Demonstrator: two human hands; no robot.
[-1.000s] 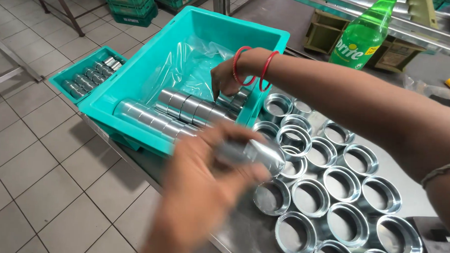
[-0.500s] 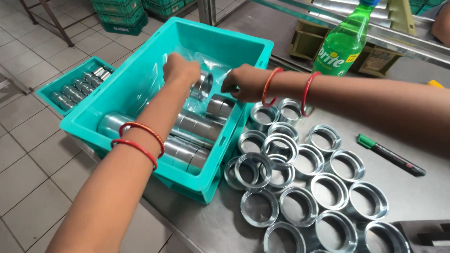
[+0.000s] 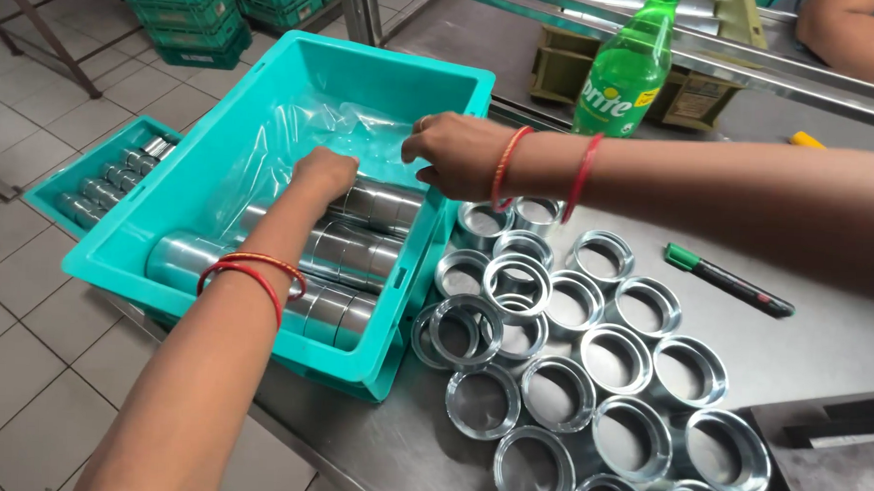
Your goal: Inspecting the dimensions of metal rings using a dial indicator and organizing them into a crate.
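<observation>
A teal plastic crate (image 3: pixel 267 123) lined with clear film sits at the steel table's left edge and holds rows of shiny metal rings (image 3: pixel 345 257) lying on their sides. My left hand (image 3: pixel 325 174) reaches into the crate and grips the left end of the top row of rings (image 3: pixel 380 207). My right hand (image 3: pixel 458 154) comes over the crate's right wall, with its fingers curled down on the other end of that row. Both wrists wear red bangles. Several loose metal rings (image 3: pixel 587 377) lie flat on the table (image 3: pixel 821 336) to the right of the crate.
A green bottle (image 3: pixel 625 73) and an olive box (image 3: pixel 696 90) stand at the back. A green-capped marker (image 3: pixel 728 281) lies right of the rings. A small teal tray (image 3: pixel 105 181) of metal parts sits lower left. Green crates (image 3: pixel 188 14) stand on the floor. Another person's arm (image 3: pixel 851 37) is top right.
Both hands have lowered a row of rings deeper into the crate and now rest on it. A second ago my left hand held rings over the table.
</observation>
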